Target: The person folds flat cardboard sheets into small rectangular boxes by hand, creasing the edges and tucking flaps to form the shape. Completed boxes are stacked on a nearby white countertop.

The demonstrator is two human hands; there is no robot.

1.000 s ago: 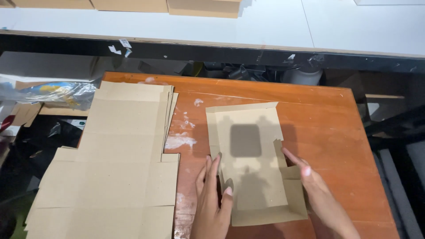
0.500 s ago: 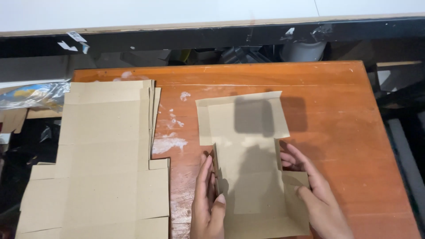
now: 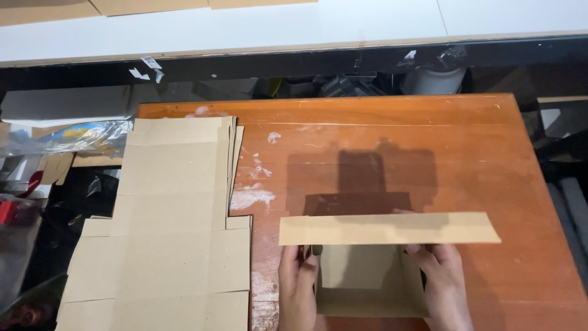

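Observation:
A brown cardboard box blank [image 3: 370,279] stands partly folded near the front edge of the orange-brown wooden table [image 3: 465,159]. Its side walls are raised and a long flap [image 3: 389,228] lies level across the top. My left hand [image 3: 298,289] grips the box's left wall, fingers upright against it. My right hand [image 3: 444,284] grips the right wall, fingertips under the flap's edge. The inside of the box shows between my hands.
A stack of flat cardboard blanks [image 3: 168,227] covers the table's left side and overhangs its edge. White paint smears [image 3: 251,196] mark the wood. Crumpled plastic bags [image 3: 79,138] lie left of the table. A white shelf [image 3: 275,27] runs along the back, with clutter below it.
The blank lay flat on the table before. Both hands have folded its side walls upright, and the far panel has swung up and toward me, forming a box shape.

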